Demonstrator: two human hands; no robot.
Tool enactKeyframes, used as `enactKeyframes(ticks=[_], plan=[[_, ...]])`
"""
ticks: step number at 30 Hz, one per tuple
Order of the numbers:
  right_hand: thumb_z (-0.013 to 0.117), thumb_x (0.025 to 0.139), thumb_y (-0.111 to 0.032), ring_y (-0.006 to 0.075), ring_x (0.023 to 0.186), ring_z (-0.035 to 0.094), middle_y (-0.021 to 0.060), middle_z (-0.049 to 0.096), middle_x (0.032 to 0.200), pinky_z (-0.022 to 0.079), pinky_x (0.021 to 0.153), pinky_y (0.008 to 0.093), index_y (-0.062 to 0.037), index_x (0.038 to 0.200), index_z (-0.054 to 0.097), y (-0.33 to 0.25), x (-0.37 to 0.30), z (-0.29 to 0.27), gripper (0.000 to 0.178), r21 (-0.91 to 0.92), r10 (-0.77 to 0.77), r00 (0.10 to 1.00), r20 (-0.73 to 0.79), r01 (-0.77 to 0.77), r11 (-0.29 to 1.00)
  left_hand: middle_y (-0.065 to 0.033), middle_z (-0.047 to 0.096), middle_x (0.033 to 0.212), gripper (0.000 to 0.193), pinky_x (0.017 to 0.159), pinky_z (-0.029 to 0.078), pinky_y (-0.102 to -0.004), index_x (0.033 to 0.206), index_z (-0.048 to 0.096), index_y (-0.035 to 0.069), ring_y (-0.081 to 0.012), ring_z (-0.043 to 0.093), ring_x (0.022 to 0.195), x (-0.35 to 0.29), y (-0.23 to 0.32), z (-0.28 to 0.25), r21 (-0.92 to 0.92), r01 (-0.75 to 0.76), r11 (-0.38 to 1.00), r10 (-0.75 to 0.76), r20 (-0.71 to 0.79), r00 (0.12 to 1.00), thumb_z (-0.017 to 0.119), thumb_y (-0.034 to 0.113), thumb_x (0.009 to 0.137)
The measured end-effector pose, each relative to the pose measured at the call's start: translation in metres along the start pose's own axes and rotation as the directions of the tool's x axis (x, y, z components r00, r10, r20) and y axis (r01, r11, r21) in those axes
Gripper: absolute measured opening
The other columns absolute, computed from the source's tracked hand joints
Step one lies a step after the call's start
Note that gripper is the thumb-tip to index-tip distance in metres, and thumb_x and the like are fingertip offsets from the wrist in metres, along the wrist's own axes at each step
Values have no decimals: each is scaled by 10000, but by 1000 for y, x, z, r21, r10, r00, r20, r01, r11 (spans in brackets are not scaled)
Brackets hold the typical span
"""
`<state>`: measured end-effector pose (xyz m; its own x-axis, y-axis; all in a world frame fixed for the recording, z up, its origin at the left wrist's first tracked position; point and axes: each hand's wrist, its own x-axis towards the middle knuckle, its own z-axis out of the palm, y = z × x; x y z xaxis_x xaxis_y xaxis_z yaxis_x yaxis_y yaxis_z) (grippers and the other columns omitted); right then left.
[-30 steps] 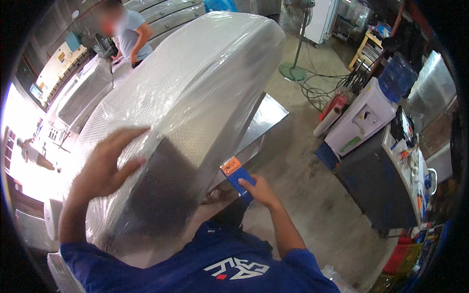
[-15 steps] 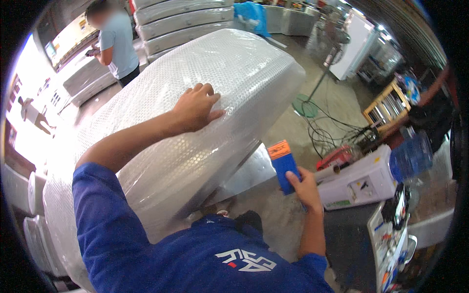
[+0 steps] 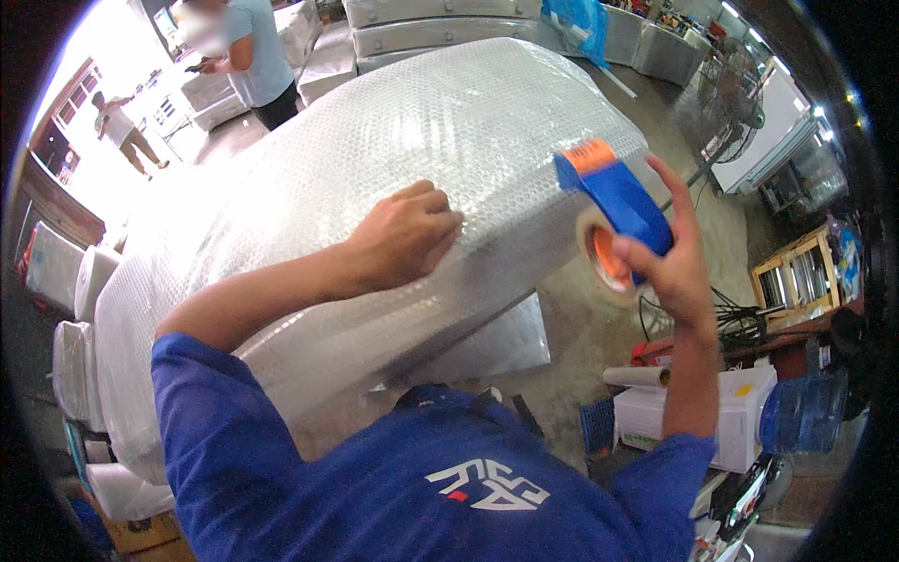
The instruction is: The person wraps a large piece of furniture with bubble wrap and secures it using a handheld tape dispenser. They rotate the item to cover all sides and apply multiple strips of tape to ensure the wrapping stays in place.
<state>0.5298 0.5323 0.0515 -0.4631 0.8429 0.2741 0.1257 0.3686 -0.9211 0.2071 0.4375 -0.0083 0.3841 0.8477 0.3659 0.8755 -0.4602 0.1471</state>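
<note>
A large piece covered in clear bubble wrap (image 3: 375, 159) stands in front of me, its top rounded at the far end. My left hand (image 3: 403, 234) is closed with curled fingers over the near edge of the wrap. Whether it pinches the film is hidden. In my right hand (image 3: 670, 262) is a blue and orange tape dispenser (image 3: 632, 201), gripped with the thumb near its tape roll (image 3: 604, 248). The dispenser is tilted, its orange end pointing up and left, close to the wrapped piece's right side.
A standing fan (image 3: 730, 103) is at the right, with black cables (image 3: 735, 318) on the floor. Near my right arm lie a water dispenser (image 3: 740, 403) and a cardboard tube (image 3: 637, 377). Wrapped pieces (image 3: 440, 37) are stacked behind. Another person (image 3: 253, 56) stands at the far left.
My right hand has risen and moved forward with the tape dispenser, bringing it beside the wrapped piece. My left hand has curled its fingers tighter. The view has shifted.
</note>
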Motion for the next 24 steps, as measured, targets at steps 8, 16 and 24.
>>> enactKeyframes(ticks=[8, 16, 24], plan=[[750, 898, -355, 138, 957, 652, 104, 721, 1112, 519, 861, 258, -3, 1239, 720, -60, 176, 129, 492, -291, 223, 771, 596, -51, 955, -179, 704, 855, 172, 727, 547, -434, 933, 709, -21, -348, 689, 776, -20, -71, -75, -514, -180, 839, 254, 77, 964, 573, 45, 852], [736, 895, -380, 141, 917, 636, 100, 731, 1030, 513, 811, 273, 12, 1221, 736, -68, 190, 175, 509, -591, 411, 739, 533, -22, 806, -282, 653, 1304, 484, 1082, 470, -426, 1290, 650, -14, -356, 627, 1260, 47, -184, -77, -320, 10, 947, -59, -144, 988, 366, 318, 1080], [747, 868, -398, 168, 963, 658, 136, 751, 1075, 510, 894, 304, -48, 1308, 700, -72, 151, 135, 564, -637, 452, 734, 506, -35, 770, -175, 252, 1679, 686, 1289, 107, -481, 1611, 316, 114, -343, 155, 1576, 56, -192, 16, 5, 22, 1000, -23, 208, 978, 159, 538, 1096]])
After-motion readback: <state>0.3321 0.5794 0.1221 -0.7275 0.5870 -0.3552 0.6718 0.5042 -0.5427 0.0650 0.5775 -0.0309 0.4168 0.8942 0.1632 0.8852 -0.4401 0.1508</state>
